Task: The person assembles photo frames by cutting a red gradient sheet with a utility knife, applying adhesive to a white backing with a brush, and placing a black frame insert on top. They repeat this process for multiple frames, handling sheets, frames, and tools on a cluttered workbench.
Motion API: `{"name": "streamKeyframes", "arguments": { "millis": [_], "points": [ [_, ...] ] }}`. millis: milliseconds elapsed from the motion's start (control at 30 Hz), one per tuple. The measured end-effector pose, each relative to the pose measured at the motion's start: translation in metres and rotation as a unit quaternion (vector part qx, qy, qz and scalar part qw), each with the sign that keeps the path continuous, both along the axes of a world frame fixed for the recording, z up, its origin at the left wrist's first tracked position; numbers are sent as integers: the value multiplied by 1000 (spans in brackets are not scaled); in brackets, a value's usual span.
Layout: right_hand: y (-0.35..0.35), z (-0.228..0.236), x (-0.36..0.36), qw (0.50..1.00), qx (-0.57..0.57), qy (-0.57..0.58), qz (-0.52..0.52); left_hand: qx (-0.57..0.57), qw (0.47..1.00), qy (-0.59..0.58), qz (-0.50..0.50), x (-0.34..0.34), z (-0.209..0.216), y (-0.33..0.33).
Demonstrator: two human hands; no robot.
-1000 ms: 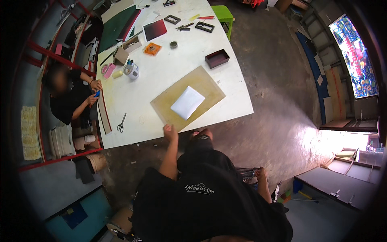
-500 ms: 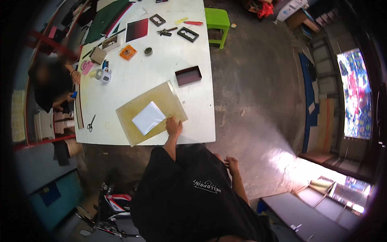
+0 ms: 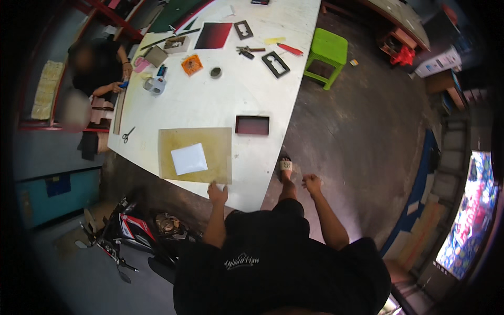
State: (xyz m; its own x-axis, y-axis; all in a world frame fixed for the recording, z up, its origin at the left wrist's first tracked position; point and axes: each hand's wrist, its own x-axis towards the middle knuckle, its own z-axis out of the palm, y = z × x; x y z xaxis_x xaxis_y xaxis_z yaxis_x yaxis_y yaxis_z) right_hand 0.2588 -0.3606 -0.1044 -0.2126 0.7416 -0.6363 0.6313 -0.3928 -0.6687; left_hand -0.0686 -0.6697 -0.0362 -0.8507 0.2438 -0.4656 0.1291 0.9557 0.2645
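My left hand (image 3: 218,193) hangs at the table's front edge, fingers and thumb apart, with nothing in it. Just beyond the fingertips lies a translucent yellowish sheet (image 3: 220,144). On that sheet rests a white rectangular packet (image 3: 189,159), apart from my hand. My right hand (image 3: 312,182) is out over the floor to the right of the table, its fingers loosely bent and parted, with no object visible in it. An open dark red box (image 3: 252,125) sits on the table right of the sheet.
Scissors (image 3: 128,135), a tape roll (image 3: 215,72), an orange packet (image 3: 192,65) and black frames (image 3: 275,64) lie on the white table (image 3: 210,105). A co-worker (image 3: 100,68) works at its left side. A green stool (image 3: 328,50) stands right; a motorcycle (image 3: 134,231) is at lower left.
My left hand has come off the sheet beside the white packet and back to the table edge. My view and body have turned right, and a sandalled foot now shows beside the table.
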Motion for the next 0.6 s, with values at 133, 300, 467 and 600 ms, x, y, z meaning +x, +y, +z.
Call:
{"name": "streamKeyframes", "arguments": {
  "millis": [133, 300, 467, 600],
  "points": [
    [146, 11, -162, 953, 241, -12, 183, 38, 996, 66, 41, 42, 9, -43],
    [269, 44, -334, 918, 355, 25, 177, 70, 986, 84, 126, 108, 33, -48],
    [307, 58, -402, 861, 400, -139, 283, -170, 981, -87, 36, 205, 56, -73],
    [318, 60, -402, 974, 119, 101, 166, -62, 986, -90, 123, 284, 67, -134]
  ]
}}
